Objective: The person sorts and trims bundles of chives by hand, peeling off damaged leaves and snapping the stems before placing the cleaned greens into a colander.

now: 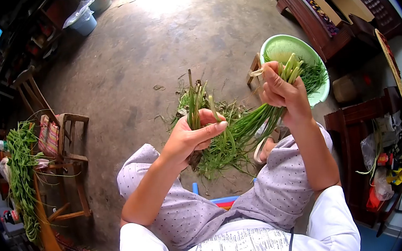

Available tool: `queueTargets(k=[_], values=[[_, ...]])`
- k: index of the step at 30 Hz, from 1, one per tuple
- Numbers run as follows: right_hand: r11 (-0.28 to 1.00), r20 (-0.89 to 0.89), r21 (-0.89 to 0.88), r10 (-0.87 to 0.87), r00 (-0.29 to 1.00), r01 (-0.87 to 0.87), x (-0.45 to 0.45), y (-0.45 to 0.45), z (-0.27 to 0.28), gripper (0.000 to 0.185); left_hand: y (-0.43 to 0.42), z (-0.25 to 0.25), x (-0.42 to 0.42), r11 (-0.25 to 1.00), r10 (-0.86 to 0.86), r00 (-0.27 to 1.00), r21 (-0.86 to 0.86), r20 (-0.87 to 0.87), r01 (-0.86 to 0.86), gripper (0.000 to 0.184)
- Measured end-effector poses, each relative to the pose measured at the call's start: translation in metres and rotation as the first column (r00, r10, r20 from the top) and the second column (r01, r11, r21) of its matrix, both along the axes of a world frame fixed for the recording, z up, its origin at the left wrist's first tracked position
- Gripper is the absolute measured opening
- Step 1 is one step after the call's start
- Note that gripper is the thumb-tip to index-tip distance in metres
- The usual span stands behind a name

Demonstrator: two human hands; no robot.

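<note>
My right hand [284, 91] is raised on the right, its fingers wrapped round a bunch of long green vegetable stalks [272, 112]. The pale, thick ends stick up above the fist and the thin green part hangs down to the left. My left hand [193, 137] is closed round a few loose green stalks [193, 109], with one short piece pinched at the thumb and forefinger. Below both hands a heap of green stalks and leaves [219, 158] lies on the floor between my feet, partly covered by my left hand and the hanging stalks.
A green plastic basket [284, 41] with feathery greens stands on the right by a small wooden stool [254, 71]. On the left are a wooden chair [67, 132] and a pile of green vegetables [24, 178]. A blue bucket [84, 24] and wooden furniture [316, 30] stand further back.
</note>
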State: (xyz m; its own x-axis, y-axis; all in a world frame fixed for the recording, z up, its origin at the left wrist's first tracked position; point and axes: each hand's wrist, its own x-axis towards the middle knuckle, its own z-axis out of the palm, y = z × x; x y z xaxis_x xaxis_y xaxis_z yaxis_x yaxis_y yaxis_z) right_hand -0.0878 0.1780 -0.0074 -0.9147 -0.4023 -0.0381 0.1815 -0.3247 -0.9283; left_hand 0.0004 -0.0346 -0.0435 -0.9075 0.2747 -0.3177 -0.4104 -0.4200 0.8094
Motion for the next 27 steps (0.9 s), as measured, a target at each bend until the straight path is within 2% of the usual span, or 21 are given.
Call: queueTargets(k=[2,3,4,6,7,10,14,15,18,21,27], values=[[0.995,-0.013,0.083,-0.058,0.998,0.059,0.001,0.0,0.003,0.013,-0.001,0.002,-0.001,1.0,0.026,1.0,-0.019,0.01,-0.025,0.016],[0.976,-0.011,0.216,-0.01,1.0,0.012,-0.002,0.001,0.002,0.018,-0.001,0.003,-0.001,0.999,0.036,0.999,-0.016,0.007,-0.036,0.014],[0.976,-0.011,0.217,-0.007,1.0,0.009,0.001,-0.003,0.003,0.018,-0.002,0.004,0.0,0.999,0.046,0.999,-0.013,0.004,-0.046,0.012],[0.883,-0.251,0.469,0.119,0.961,0.013,0.009,-0.012,0.006,0.022,0.0,0.003,0.0,0.997,0.071,0.997,-0.042,-0.026,-0.072,0.012],[0.867,-0.242,0.496,0.178,0.954,-0.036,0.012,-0.012,0.007,0.022,0.0,0.003,0.0,0.993,0.093,0.994,-0.072,-0.056,-0.096,0.012],[0.849,-0.229,0.514,0.272,0.935,-0.122,0.022,-0.022,-0.001,0.018,0.002,0.001,0.001,0.982,0.122,0.982,-0.124,-0.143,-0.14,0.018],[0.863,-0.213,0.468,0.319,0.923,-0.19,0.031,-0.033,-0.002,0.017,0.005,-0.008,0.0,0.985,0.133,0.973,-0.08,-0.19,-0.15,0.018],[0.874,-0.297,0.469,0.294,0.908,-0.129,0.031,-0.034,-0.011,0.014,0.004,-0.012,0.001,0.985,0.122,0.969,-0.093,-0.214,-0.145,0.018],[0.866,-0.353,0.486,0.314,0.881,-0.114,0.028,-0.032,-0.013,0.011,0.002,-0.011,0.001,0.982,0.099,0.965,-0.134,-0.242,-0.135,0.018],[0.82,-0.362,0.564,0.354,0.862,-0.099,0.026,-0.027,-0.011,0.012,0.001,-0.005,0.002,0.977,0.087,0.965,-0.166,-0.248,-0.131,0.017],[0.831,-0.411,0.551,0.351,0.842,-0.077,0.025,-0.023,-0.009,0.012,0.003,0.001,0.002,0.969,0.078,0.969,-0.212,-0.236,-0.13,0.016]])
